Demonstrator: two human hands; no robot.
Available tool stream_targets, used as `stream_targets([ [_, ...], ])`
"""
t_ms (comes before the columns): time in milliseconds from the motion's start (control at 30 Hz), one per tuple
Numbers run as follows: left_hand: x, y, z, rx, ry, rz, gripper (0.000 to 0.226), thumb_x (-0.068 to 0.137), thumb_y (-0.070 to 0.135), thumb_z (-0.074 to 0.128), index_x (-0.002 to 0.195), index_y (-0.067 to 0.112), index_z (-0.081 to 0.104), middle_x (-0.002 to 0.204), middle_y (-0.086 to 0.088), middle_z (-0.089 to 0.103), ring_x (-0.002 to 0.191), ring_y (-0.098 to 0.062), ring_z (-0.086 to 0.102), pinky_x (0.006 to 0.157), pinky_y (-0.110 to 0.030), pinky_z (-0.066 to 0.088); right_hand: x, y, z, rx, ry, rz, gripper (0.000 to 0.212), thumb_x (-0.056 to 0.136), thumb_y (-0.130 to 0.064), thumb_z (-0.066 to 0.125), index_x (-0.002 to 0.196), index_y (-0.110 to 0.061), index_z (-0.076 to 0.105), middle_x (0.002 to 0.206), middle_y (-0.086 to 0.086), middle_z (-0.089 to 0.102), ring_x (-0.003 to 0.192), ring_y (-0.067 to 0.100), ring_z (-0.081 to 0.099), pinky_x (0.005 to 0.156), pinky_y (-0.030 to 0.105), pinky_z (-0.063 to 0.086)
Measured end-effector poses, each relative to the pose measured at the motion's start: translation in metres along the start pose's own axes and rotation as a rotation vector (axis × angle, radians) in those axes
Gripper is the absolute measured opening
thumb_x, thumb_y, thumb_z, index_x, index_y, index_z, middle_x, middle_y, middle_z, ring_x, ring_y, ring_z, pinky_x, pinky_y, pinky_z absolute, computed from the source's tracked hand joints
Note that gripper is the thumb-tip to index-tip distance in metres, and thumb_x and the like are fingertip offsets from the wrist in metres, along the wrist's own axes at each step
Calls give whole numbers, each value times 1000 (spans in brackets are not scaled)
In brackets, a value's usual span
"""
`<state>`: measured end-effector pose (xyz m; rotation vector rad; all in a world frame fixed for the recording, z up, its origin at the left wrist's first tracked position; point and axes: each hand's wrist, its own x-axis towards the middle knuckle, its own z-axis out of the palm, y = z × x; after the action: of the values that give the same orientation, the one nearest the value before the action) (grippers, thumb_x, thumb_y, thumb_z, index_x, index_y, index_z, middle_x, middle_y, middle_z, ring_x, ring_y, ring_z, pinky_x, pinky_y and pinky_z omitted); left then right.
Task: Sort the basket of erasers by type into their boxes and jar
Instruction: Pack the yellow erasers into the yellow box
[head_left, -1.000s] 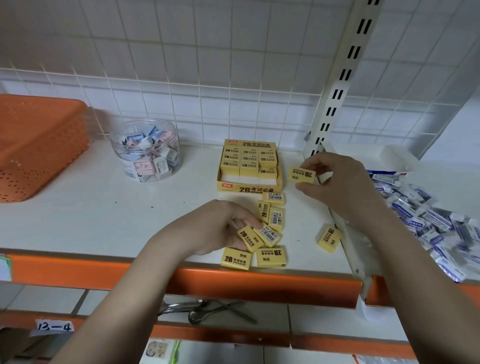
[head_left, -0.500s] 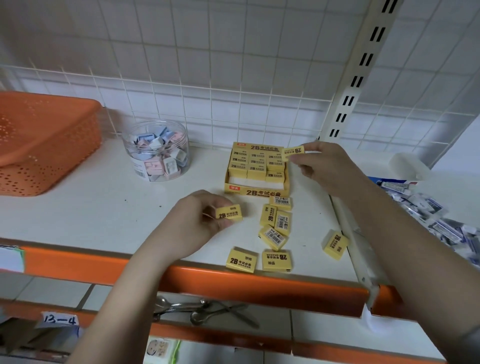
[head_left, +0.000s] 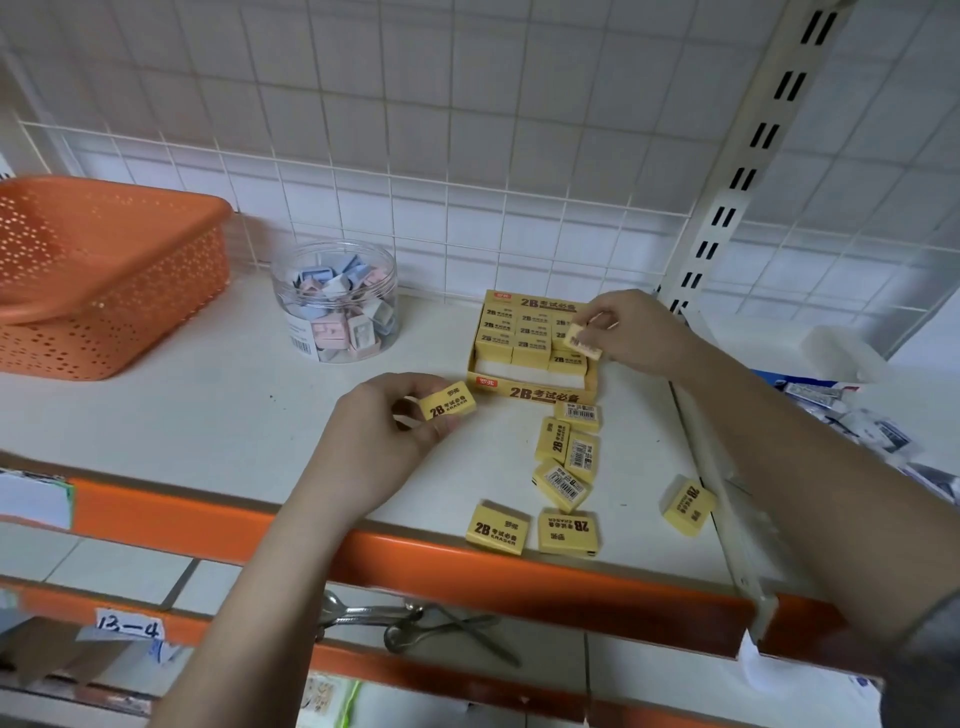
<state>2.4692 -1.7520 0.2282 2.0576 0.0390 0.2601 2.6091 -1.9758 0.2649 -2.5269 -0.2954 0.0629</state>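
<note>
The right hand pinches 1 yellow eraser over the yellow box at the shelf's back edge; it should go in flat, print matching the rows. The left hand pinches another eraser beside the box. The clear jar holds pastel erasers; 7 yellow ones lie along the front edge.
</note>
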Motion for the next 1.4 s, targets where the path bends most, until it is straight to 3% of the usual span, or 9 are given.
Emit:
stream_targets([
  [133, 1, -1, 0, -1, -2, 4, 21, 79, 21, 73, 86, 38, 64, 90, 15, 67, 78, -3, 61, 69, -11, 45, 2, 2, 9, -115, -15, -74, 23, 93, -12, 56, 113, -11, 67, 116, 4, 65, 100, 17, 60, 79, 20, 40],
  [233, 1, -2, -1, 5, 0, 3, 20, 79, 21, 73, 87, 38, 64, 91, 15, 67, 80, -3, 61, 70, -13, 46, 3, 3, 16, -153, 31, -90, 23, 92, -14, 59, 113, -12, 67, 117, 4, 63, 94, 10, 55, 75, 17, 35],
  [400, 3, -4, -1, 8, 0, 4, 22, 80, 21, 73, 87, 40, 63, 90, 16, 66, 80, -2, 61, 70, -12, 46, -1, 6, 22, -213, 46, -96, 38, 77, -15, 76, 114, -11, 66, 117, 5, 56, 105, 17, 58, 84, 25, 43],
  [633, 7, -4, -1, -1, 11, 6, 27, 78, 13, 74, 89, 35, 65, 87, 14, 65, 78, -5, 60, 70, -12, 46, -1, 11, 29, -268, 109, -215, 30, 82, -5, 68, 110, -14, 69, 114, 5, 59, 106, 19, 55, 88, 20, 37],
  [767, 16, -4, -2, 5, -2, 37, 33, 75, 5, 74, 88, 33, 64, 89, 8, 66, 84, -15, 63, 81, -24, 51, -9, 12, 28, -214, 133, -219, 29, 83, -8, 68, 112, -12, 67, 115, 5, 57, 97, 15, 54, 91, 27, 44],
  [867, 32, 3, -2, 33, -22, 57, 30, 75, 6, 74, 88, 31, 64, 84, 7, 67, 86, -20, 64, 84, -32, 52, -22, 6, 18, -168, 147, -225, 27, 83, -9, 68, 109, -12, 68, 109, 2, 59, 91, 12, 55, 84, 23, 45],
  [967, 56, 12, 6, 132, -64, 108, 25, 76, 14, 75, 95, 29, 68, 95, 9, 67, 90, -11, 59, 83, -28, 48, -42, -1, -1, -189, -7, -171, 23, 80, -17, 72, 103, -19, 69, 98, -4, 65, 85, 9, 60, 74, 18, 47],
  [1133, 92, 24, 26, 412, -135, 141, 39, 74, 23, 78, 111, 27, 68, 109, 3, 57, 100, -14, 50, 79, -22, 36, -77, -14, -27, -426, -414, -44, 26, 77, -28, 75, 101, -26, 64, 93, -11, 59, 89, 8, 58, 82, 26, 48],
  [1400, 110, 19, 46, 731, -197, 75, 23, 80, 24, 69, 101, 34, 70, 112, 5, 62, 107, -20, 55, 88, -29, 42, -101, -4, -26, -441, -437, 53, 37, 77, -31, 75, 110, -25, 59, 96, -14, 53, 92, 6, 54, 80, 22, 45],
])
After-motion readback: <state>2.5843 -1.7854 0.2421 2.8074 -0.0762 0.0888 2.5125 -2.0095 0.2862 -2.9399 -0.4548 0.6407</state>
